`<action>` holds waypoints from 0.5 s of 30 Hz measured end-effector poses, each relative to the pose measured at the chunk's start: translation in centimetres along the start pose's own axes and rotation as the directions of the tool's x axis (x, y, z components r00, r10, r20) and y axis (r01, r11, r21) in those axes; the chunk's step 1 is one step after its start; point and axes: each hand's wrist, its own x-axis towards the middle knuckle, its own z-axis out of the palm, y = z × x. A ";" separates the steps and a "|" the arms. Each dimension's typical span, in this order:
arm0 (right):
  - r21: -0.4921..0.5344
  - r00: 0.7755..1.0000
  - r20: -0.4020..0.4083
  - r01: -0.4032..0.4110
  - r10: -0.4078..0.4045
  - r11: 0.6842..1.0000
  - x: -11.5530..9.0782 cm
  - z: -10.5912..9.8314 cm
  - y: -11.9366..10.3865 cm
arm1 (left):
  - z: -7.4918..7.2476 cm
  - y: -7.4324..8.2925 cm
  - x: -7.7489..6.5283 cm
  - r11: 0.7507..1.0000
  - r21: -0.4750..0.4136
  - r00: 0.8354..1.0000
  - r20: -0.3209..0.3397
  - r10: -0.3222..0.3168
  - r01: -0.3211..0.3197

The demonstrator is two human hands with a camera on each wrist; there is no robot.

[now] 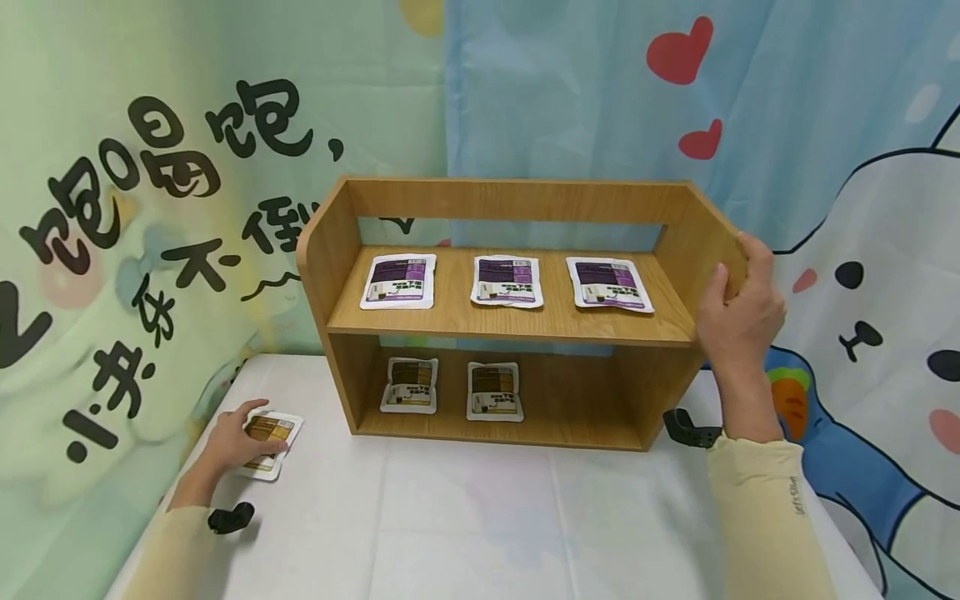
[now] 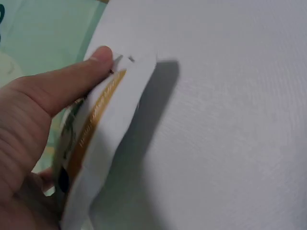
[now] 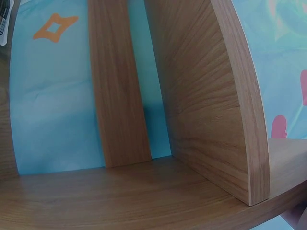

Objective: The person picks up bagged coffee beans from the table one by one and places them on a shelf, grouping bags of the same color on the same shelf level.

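Over the left part of the table, my left hand (image 1: 231, 442) pinches a white packet (image 1: 273, 429) with a brown and gold label. In the left wrist view the packet (image 2: 103, 129) is tilted, thumb along one edge, and casts a shadow on the tabletop. My right hand (image 1: 746, 308) grips the right side panel of a two-tier wooden shelf (image 1: 517, 333). Three packets with purple labels, among them the middle one (image 1: 507, 281), lie in a row on the upper tier. On the lower tier are two brown-labelled packets, one at left (image 1: 410, 385) and one nearer the middle (image 1: 495, 392).
A white cloth (image 1: 465, 517) covers the table. Printed curtains hang behind, green with black lettering (image 1: 262, 117) at left and blue with red hearts (image 1: 678, 54) at right. The right wrist view shows the shelf's side panel (image 3: 201, 96) and back rail (image 3: 117, 86) up close.
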 end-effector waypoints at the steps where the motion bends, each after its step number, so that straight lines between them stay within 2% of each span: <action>1: -0.005 1.000 -0.001 0.001 -0.001 1.000 0.0 0.0 0.0 | 0.0 -0.1 0.0 1.000 -0.008 1.000 -0.004 -0.012 0.012; 3: -0.010 1.000 -0.002 -0.002 0.002 1.000 0.0 0.1 -0.1 | 0.2 -0.3 -0.1 0.999 -0.030 0.999 -0.023 -0.025 0.025; 9: -0.008 1.000 -0.015 0.010 -0.011 1.000 0.0 0.2 0.0 | 0.5 -0.5 -0.6 0.998 -0.066 0.993 -0.114 -0.018 0.011; 15: -0.006 1.000 -0.019 0.006 -0.006 1.000 -0.1 0.4 0.1 | 0.6 -0.2 -1.3 0.986 -0.161 0.981 -0.175 -0.079 0.051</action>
